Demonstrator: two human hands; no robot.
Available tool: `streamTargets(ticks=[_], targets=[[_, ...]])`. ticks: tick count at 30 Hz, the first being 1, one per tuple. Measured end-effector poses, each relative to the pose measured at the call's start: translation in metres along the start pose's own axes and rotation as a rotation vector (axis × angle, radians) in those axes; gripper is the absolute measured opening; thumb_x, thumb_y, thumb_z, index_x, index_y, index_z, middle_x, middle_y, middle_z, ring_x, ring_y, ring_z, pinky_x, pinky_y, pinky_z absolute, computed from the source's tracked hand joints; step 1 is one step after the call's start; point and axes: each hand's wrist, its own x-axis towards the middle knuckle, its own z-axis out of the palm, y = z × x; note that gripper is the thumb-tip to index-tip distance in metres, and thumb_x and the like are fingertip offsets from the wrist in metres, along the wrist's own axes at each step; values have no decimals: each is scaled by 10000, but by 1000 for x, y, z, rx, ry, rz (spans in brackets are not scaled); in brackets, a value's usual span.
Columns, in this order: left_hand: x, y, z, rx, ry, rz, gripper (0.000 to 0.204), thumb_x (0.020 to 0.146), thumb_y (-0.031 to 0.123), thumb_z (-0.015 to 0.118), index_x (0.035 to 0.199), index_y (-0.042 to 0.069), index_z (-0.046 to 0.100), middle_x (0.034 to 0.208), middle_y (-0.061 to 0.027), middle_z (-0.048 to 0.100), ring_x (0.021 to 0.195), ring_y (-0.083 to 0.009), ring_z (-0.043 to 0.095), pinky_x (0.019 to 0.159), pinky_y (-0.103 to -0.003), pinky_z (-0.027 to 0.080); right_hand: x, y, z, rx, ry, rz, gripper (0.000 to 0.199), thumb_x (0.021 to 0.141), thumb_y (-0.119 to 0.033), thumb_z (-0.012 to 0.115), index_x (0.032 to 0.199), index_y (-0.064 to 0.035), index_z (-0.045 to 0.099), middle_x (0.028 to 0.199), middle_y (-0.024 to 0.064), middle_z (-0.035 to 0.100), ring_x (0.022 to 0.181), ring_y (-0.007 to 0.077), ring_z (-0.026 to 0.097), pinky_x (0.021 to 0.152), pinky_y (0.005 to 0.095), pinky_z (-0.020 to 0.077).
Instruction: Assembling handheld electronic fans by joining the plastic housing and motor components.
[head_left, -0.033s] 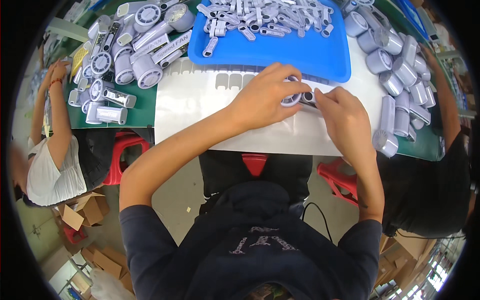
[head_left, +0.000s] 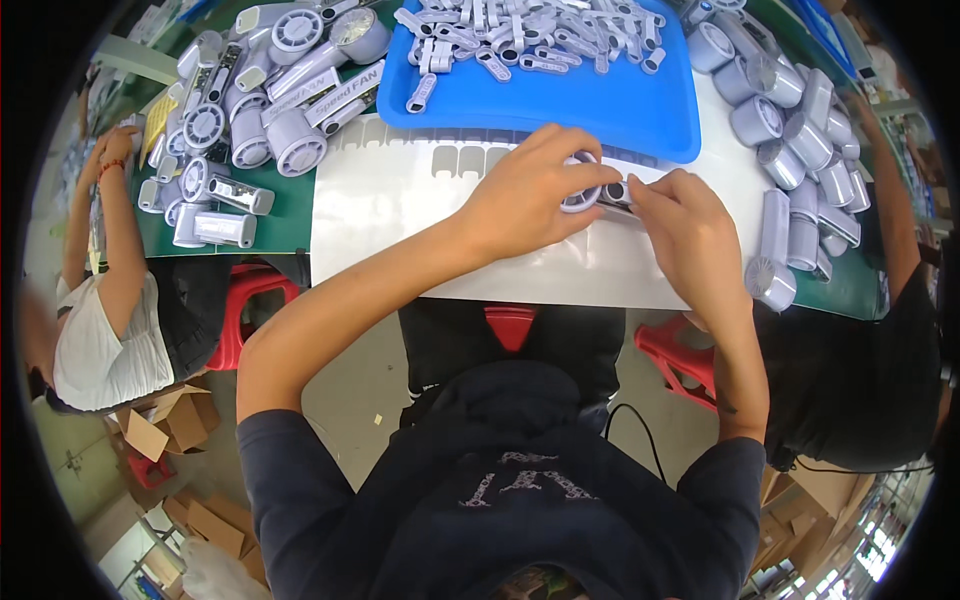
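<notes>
In tray point(head_left: 560, 115): small parts point(head_left: 495, 65). Left of tray: pile of fans point(head_left: 290, 140), on table point(head_left: 282, 215). Right of tray: another fan pile point(head_left: 808, 145). Before tray: sheet point(head_left: 430, 230), on table. Just before tray's near edge, over sheet: single fan point(head_left: 580, 208), between left hand point(head_left: 535, 190) and right hand point(head_left: 685, 225).

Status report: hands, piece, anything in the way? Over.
Left hand holding fan by round head. Right hand at its handle, grip partly hidden. Blue tray just beyond.

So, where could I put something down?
White sheet: between left fan pile and left forearm, and between that forearm and the right hand. Blue tray: its near right corner. Crowded: that pile, the right fan pile, and small parts across the tray's far side.
</notes>
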Motion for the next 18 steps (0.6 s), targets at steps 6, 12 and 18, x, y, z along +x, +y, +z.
streamTargets(ticks=[6,12,18], targets=[[-29,18,6,127,89,186,343,636,158,794,959,153,680,1097,-43,590,1089,-290,524,911,-450,437,-21,13,16,527,-81,218,458,717,-92,764,1144,-32,610,1127,146,594,1022,308,586,882,356,470],[-15,17,4,124,79,25,397,636,203,821,989,93,674,1079,-73,598,1094,-293,515,913,-392,433,-32,6,37,367,51,113,537,732,-100,751,1238,-46,579,1156,144,603,1038,314,569,899,372,461],[-12,9,0,121,-106,5,439,645,220,821,1033,83,670,1041,-86,589,991,-277,524,858,-361,452,-35,6,45,335,105,106,505,740,-109,751,1218,-50,599,1126,136,609,1015,307,573,883,372,470]])
